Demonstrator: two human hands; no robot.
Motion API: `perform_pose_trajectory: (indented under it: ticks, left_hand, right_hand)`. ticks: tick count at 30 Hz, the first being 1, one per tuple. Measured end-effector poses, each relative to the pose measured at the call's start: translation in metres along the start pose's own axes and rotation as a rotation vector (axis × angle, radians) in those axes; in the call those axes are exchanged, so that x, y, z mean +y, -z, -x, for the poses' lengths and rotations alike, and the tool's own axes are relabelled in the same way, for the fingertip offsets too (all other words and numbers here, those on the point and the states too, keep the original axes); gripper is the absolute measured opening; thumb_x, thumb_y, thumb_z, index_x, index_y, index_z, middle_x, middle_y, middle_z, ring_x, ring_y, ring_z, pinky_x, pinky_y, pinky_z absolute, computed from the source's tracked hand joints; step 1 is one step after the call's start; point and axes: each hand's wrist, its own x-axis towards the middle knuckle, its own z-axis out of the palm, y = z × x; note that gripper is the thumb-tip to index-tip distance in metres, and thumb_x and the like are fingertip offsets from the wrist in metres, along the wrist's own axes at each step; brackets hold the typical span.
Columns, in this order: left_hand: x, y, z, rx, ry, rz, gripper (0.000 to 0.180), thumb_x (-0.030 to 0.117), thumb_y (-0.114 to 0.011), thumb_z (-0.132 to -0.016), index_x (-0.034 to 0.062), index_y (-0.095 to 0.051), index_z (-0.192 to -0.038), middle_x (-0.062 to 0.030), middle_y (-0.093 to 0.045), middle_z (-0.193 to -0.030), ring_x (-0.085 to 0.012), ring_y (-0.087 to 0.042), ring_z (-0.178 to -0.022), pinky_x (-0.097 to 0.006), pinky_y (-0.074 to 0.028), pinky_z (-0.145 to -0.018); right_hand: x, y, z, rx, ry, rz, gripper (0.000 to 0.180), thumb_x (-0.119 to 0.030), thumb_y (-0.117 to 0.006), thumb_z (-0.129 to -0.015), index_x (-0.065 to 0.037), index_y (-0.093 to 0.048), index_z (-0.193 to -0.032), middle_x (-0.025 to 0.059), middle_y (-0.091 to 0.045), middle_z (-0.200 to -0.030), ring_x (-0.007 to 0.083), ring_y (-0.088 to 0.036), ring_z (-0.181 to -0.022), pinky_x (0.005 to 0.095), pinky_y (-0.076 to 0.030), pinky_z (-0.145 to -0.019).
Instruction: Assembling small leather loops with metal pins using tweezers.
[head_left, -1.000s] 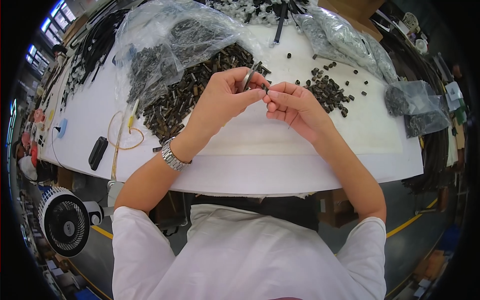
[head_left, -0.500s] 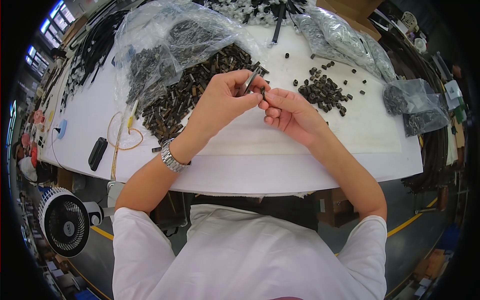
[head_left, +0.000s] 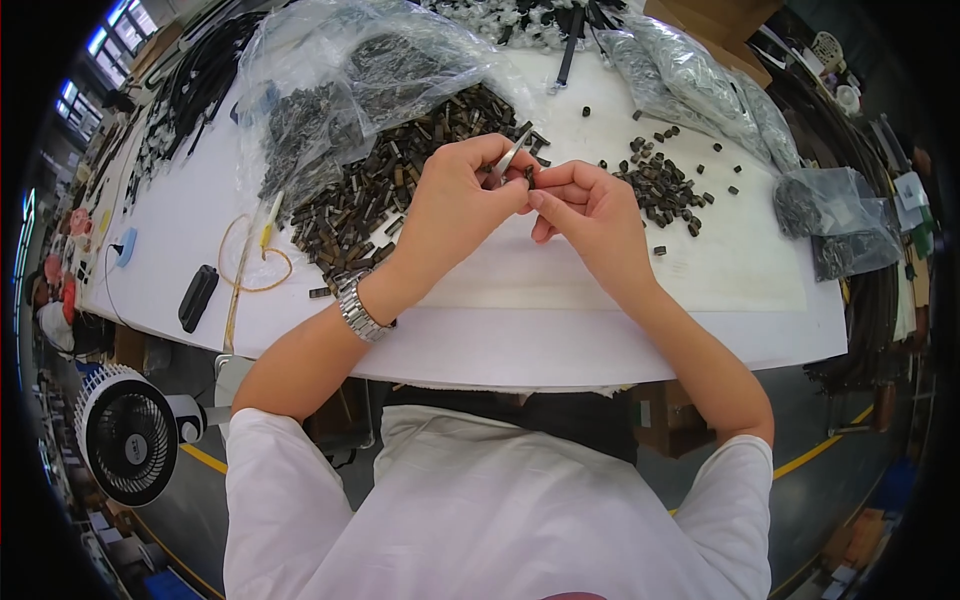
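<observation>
Fan (head_left: 128, 447) blades are seen at the lower left of the frame, below the edge of the white table (head_left: 560, 340). Further right, on the table's left part, a black oblong object (head_left: 197, 297) is laid beside a loop of yellow cord (head_left: 250, 262). A clear plastic bag (head_left: 340, 90) of dark parts is spread across the upper left, and a large heap of dark parts (head_left: 390, 190) is piled just below it. The left hand (head_left: 455, 205), with a metal watch (head_left: 358, 310) worn at the wrist, is closed around thin metal tweezers (head_left: 510, 160) near the upper middle of the frame. A small dark piece (head_left: 530, 178) is pinched between the fingertips of the right hand (head_left: 590, 215), which is curled shut and touches the left hand at the tweezers' tip. A smaller scatter of dark pieces (head_left: 665, 190) is found right of the hands. More clear bags (head_left: 830, 215) are laid at the table's upper right.
</observation>
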Motion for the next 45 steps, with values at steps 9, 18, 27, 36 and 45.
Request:
perform_pose_trajectory:
  ticks: [9, 18, 27, 36, 45]
  left_hand:
    - [0.004, -0.001, 0.002, -0.034, 0.007, -0.138, 0.016, 0.008, -0.070, -0.089, -0.0002, -0.074, -0.102, 0.0056, -0.051, -0.069, -0.0022, -0.039, -0.065, -0.025, -0.031, -0.057]
    - [0.001, -0.001, 0.001, -0.023, 0.005, -0.139, 0.012, 0.010, -0.073, -0.088, -0.0003, -0.071, -0.093, 0.0041, -0.054, -0.069, -0.0042, -0.041, -0.063, -0.025, -0.033, -0.057]
    - [-0.010, -0.005, -0.002, 0.022, -0.095, -0.285, 0.015, 0.011, -0.073, -0.086, -0.0020, -0.065, -0.087, -0.0036, -0.059, -0.068, -0.0069, -0.048, -0.062, -0.027, -0.041, -0.057]
    - [-0.018, -0.012, 0.002, 0.104, -0.280, -0.296, 0.012, 0.007, -0.070, -0.081, -0.0024, -0.063, -0.084, -0.0190, -0.066, -0.075, -0.0381, -0.066, -0.067, -0.043, -0.050, -0.061]
    - [-0.024, -0.016, 0.006, 0.089, -0.433, -0.400, 0.013, 0.007, -0.071, -0.078, -0.0005, -0.061, -0.081, -0.0203, -0.064, -0.077, -0.0419, -0.066, -0.076, -0.049, -0.052, -0.068]
  right_hand:
    - [-0.006, -0.002, 0.004, 0.079, 0.016, 0.109, 0.016, -0.001, -0.066, -0.096, 0.010, -0.066, -0.107, 0.0140, -0.077, -0.092, 0.0149, -0.076, -0.079, 0.0261, -0.061, -0.070]
    - [-0.004, -0.001, 0.005, 0.068, 0.036, 0.078, 0.015, -0.001, -0.066, -0.097, 0.010, -0.066, -0.107, 0.0139, -0.077, -0.092, 0.0160, -0.077, -0.081, 0.0275, -0.063, -0.074]
    - [-0.008, -0.004, 0.001, 0.133, 0.084, 0.258, 0.012, -0.005, -0.070, -0.098, 0.007, -0.069, -0.100, 0.0118, -0.078, -0.087, 0.0135, -0.076, -0.078, 0.0261, -0.060, -0.070]
    - [0.001, 0.012, -0.005, 0.015, -0.188, -0.144, 0.010, -0.016, -0.069, -0.100, -0.005, -0.067, -0.102, -0.0008, -0.063, -0.082, 0.0088, -0.063, -0.070, 0.0257, -0.056, -0.068]
    - [0.020, 0.016, -0.005, 0.048, -0.089, -0.050, 0.016, -0.014, -0.068, -0.103, -0.004, -0.069, -0.115, 0.0017, -0.073, -0.096, 0.0074, -0.069, -0.080, 0.0238, -0.058, -0.075]
